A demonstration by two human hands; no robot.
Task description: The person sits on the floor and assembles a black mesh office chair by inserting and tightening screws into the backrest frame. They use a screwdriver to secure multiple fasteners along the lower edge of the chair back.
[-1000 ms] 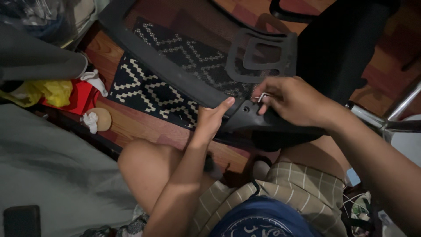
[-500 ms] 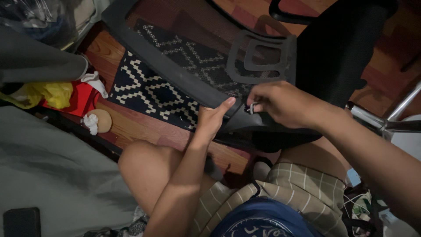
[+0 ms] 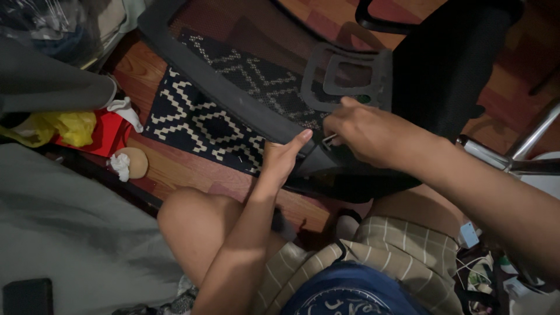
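a wooden floor (image 3: 175, 169) carries a black-and-white patterned rug (image 3: 201, 125), a round pad (image 3: 135, 161) and a red bag (image 3: 99, 131).

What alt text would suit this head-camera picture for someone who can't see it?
A seated person's left hand steadies a black mesh chair back while the right hand works a small metal tool at its frame, above a patterned rug on wood floor.

Dim, warm indoor light is falling from above and slightly behind me, leaving the whole view underexposed. My right hand (image 3: 364, 131) and forearm are catching the most light, while the black chair seat (image 3: 449, 64) is sinking into shadow with no detail. My knee is casting a dark patch on the wooden floor (image 3: 175, 169). Fine grain is softening everything, and the corners are darkening and bending slightly.
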